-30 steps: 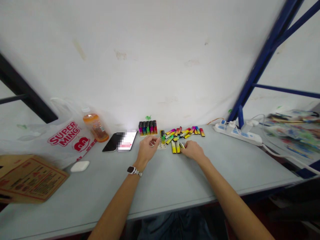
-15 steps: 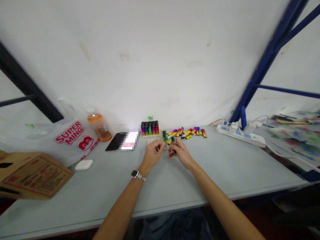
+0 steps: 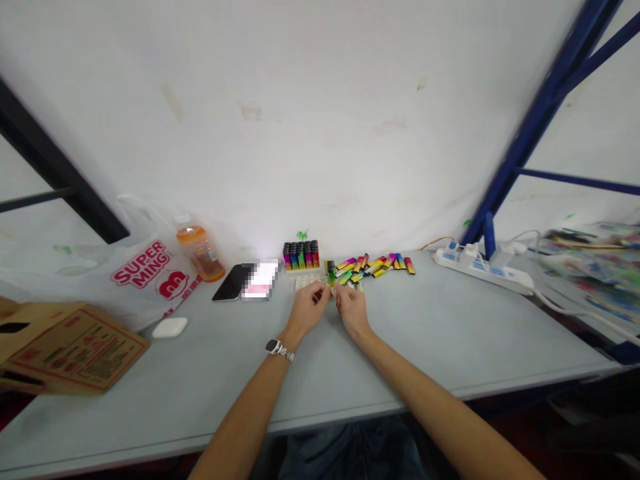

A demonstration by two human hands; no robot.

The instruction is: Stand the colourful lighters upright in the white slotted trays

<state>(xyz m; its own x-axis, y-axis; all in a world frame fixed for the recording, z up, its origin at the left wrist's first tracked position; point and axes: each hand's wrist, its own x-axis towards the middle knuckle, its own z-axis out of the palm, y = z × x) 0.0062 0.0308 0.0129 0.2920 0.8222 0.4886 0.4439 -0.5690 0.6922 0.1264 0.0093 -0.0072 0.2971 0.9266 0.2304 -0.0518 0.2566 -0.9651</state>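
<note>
Grey surface [image 3: 400, 360] against a white wall [image 3: 325, 133], with two bare hands meeting near the middle. Right at their fingertips, on the far side, a green lighter [image 3: 331, 272] with a dark top stands upright. Beside it, partly covered by the left hand [image 3: 309, 308], lies a pale tray [image 3: 303, 282] dotted with small cups.

The left hand is curled, thumb and forefinger drawn together at the tray's right part. The right hand [image 3: 353, 311] is curled too, its fingertips close against the left's. Whether either pinches a lighter, or only touches the tray, cannot be told; the fingers hide it.

Just beyond the right hand, loose lighters [image 3: 373, 267] in yellow, pink, green and blue lie in a jumble, stretching to the right. Far and slightly left, close to the wall, a block of lighters [image 3: 301, 255] stands in tight rows, dark tops up.

Each lighter looks light and stiff, with a smooth, shiny body that may slide in dry fingers. A pinch around the middle of the body, thumb on one side and forefinger on the other, seems the safest hold, leaving the dark top and the foot free. Standing on such a narrow foot, one would probably tip at a sideways knock. The tray looks thin and slightly bendy, perhaps easy to push askew; its rim seems the place to steady it.
</note>
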